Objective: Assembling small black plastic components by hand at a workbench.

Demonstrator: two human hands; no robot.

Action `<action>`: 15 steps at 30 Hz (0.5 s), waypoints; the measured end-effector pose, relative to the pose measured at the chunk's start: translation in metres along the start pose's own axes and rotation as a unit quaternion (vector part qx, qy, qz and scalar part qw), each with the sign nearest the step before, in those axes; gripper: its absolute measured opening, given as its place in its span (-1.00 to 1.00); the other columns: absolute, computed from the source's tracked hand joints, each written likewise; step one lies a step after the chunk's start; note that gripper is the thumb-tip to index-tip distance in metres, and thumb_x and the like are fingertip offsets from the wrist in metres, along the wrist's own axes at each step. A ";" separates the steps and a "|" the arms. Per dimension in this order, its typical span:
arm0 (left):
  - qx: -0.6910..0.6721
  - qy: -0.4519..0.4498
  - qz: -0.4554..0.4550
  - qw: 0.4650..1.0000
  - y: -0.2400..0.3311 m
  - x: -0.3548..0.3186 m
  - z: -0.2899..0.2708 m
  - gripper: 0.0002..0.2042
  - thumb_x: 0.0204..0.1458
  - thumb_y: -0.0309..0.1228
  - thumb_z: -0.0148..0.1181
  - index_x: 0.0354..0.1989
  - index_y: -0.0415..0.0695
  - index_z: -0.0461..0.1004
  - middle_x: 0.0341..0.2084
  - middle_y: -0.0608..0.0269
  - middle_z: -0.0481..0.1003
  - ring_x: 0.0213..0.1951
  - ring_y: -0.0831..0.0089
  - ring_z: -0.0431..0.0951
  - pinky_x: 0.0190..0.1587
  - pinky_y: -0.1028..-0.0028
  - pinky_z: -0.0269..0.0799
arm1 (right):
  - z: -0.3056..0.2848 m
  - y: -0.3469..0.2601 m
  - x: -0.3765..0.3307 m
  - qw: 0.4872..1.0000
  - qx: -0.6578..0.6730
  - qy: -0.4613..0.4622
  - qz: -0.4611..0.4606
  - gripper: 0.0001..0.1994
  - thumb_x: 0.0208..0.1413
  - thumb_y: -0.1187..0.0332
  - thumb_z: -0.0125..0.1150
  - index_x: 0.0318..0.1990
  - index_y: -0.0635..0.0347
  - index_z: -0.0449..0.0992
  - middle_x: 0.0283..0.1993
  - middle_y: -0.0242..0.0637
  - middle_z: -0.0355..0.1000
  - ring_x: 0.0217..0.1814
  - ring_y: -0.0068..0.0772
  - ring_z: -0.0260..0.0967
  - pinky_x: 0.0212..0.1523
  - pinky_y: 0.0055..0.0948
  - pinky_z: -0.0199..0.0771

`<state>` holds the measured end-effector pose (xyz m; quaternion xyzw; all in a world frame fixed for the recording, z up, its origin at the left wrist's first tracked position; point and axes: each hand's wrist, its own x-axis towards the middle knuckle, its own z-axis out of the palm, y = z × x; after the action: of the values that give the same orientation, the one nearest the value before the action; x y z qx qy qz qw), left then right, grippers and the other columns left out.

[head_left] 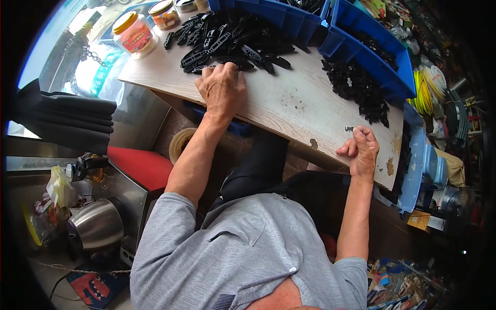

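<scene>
Grip | left hand (222, 89): curled at black parts (233, 37), hold hidden | right hand (363, 149): curled, hold unclear

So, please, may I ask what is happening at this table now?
A person sits at a pale wood-grain table and works with bare hands. The left hand reaches the near edge of a heap of long black slotted parts; its grip is hidden. The right hand, fingers curled, is near the table's front edge; whether it holds anything is unclear. A heap of small black parts lies beside a blue plastic bin.
</scene>
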<state>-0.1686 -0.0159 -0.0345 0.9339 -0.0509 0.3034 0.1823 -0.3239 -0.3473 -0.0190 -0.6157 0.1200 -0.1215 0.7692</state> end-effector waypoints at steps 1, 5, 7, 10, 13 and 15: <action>-0.017 0.012 -0.006 1.000 -0.001 0.000 -0.001 -0.78 -0.05 -0.27 0.35 -0.21 0.03 0.59 -0.35 0.31 0.58 -0.15 0.24 0.51 -0.06 0.22 0.35 | 0.001 0.001 -0.001 1.000 0.000 0.003 -0.003 -0.85 0.20 0.31 0.31 -0.19 0.15 0.51 -0.75 -0.43 0.22 -0.70 -0.48 0.34 -0.56 -0.28 0.63; -0.043 0.008 0.006 0.999 -0.007 0.001 -0.002 -0.73 -0.05 -0.31 0.34 -0.12 0.03 0.60 -0.33 0.27 0.58 -0.17 0.22 0.51 -0.09 0.24 0.40 | 0.003 -0.001 -0.001 1.000 0.010 0.009 -0.005 -0.86 0.19 0.32 0.31 -0.20 0.14 0.52 -0.75 -0.43 0.22 -0.69 -0.48 0.34 -0.55 -0.27 0.63; 0.012 -0.029 0.034 0.999 -0.009 0.003 -0.002 -0.67 -0.07 -0.34 0.35 -0.06 0.02 0.60 -0.25 0.21 0.57 -0.15 0.21 0.49 -0.10 0.25 0.44 | 0.004 -0.001 -0.003 1.000 0.007 0.010 -0.009 -0.86 0.19 0.32 0.31 -0.20 0.14 0.52 -0.75 -0.43 0.22 -0.69 -0.48 0.34 -0.55 -0.27 0.64; -0.005 -0.025 0.045 0.999 -0.014 0.004 -0.003 -0.68 -0.09 -0.36 0.36 -0.09 -0.01 0.60 -0.15 0.19 0.55 -0.10 0.18 0.47 -0.09 0.25 0.44 | 0.004 0.000 -0.002 1.000 0.005 0.013 -0.015 -0.85 0.19 0.31 0.31 -0.20 0.15 0.51 -0.75 -0.43 0.22 -0.69 -0.48 0.35 -0.55 -0.26 0.64; -0.013 0.030 0.121 0.992 -0.011 0.003 -0.005 -0.68 -0.07 -0.38 0.35 -0.08 -0.03 0.58 -0.08 0.22 0.52 -0.03 0.16 0.45 -0.04 0.25 0.43 | 0.003 0.001 -0.002 1.000 0.004 0.013 -0.017 -0.85 0.19 0.31 0.30 -0.19 0.15 0.51 -0.75 -0.43 0.22 -0.69 -0.48 0.35 -0.55 -0.26 0.64; -0.025 -0.002 0.146 0.989 -0.012 0.006 -0.003 -0.67 -0.07 -0.38 0.34 -0.06 -0.03 0.57 -0.07 0.22 0.51 -0.02 0.15 0.45 -0.02 0.24 0.42 | 0.002 0.002 -0.001 1.000 0.003 0.012 -0.020 -0.85 0.20 0.31 0.30 -0.19 0.15 0.50 -0.75 -0.43 0.23 -0.69 -0.48 0.35 -0.55 -0.25 0.64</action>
<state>-0.1633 -0.0031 -0.0327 0.9121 -0.1949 0.3235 0.1593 -0.3245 -0.3448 -0.0205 -0.6140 0.1169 -0.1448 0.7671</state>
